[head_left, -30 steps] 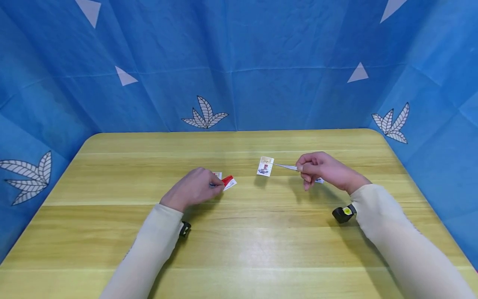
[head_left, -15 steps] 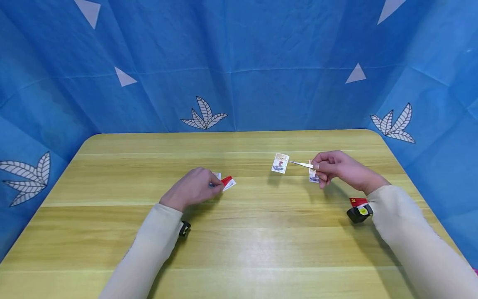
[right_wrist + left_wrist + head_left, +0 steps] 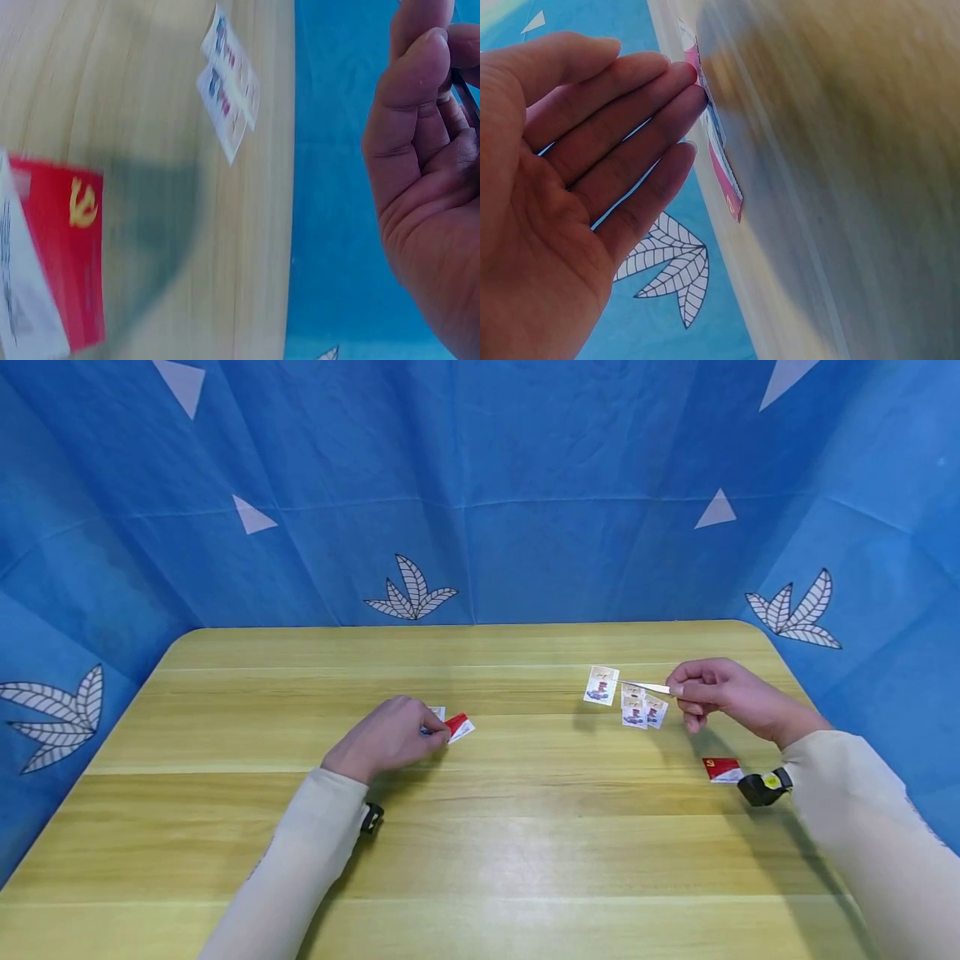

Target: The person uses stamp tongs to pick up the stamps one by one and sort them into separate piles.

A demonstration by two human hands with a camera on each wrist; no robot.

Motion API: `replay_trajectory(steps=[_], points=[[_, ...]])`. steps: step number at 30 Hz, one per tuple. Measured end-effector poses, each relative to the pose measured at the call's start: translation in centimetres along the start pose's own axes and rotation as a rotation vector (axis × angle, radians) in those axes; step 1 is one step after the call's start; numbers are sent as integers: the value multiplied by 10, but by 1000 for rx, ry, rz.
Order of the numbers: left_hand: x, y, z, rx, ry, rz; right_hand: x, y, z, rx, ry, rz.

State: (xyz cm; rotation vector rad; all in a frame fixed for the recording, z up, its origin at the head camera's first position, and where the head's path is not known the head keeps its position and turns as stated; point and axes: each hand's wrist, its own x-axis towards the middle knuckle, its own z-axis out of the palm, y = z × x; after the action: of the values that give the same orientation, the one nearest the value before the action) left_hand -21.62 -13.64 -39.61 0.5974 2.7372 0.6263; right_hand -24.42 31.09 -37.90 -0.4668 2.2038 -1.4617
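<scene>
I count one pair of tweezers [image 3: 651,687], one picture card [image 3: 602,685] at their tip, apparently three more picture cards [image 3: 634,715] just beside them and one red-and-white card [image 3: 722,770] near them; well apart from them, overlapping cards [image 3: 461,727], partly hidden, number uncertain.

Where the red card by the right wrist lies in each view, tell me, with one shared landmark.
Head: right of centre, the red card, left of the black wrist device.
Left wrist: not in it.
Right wrist: the red card, lower left.
Shared landmark: the blue backdrop; top in head, left in left wrist, right in right wrist.
</scene>
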Motion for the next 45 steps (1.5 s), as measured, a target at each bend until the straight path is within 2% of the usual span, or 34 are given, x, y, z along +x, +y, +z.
replay_trajectory(steps=[10, 15, 20, 25, 32, 37, 45], points=[[0, 1, 0, -28, -2, -51, -4, 18, -19, -41, 14, 54], [1, 0, 1, -28, 0, -43, -6, 25, -27, -40, -7, 47], [1, 0, 1, -25, -3, -42, -6, 30, -34, -52, -25, 101], [0, 0, 0, -20, -3, -44, -3, 34, -38, -59, -25, 154], [1, 1, 0, -19, -2, -46, 1, 38, -40, -92, -35, 166], [1, 0, 0, -14, 0, -39, 6, 40, -39, -91, -60, 203], [0, 0, 0, -18, 2, -44, 6, 44, -44, -73, -51, 260]])
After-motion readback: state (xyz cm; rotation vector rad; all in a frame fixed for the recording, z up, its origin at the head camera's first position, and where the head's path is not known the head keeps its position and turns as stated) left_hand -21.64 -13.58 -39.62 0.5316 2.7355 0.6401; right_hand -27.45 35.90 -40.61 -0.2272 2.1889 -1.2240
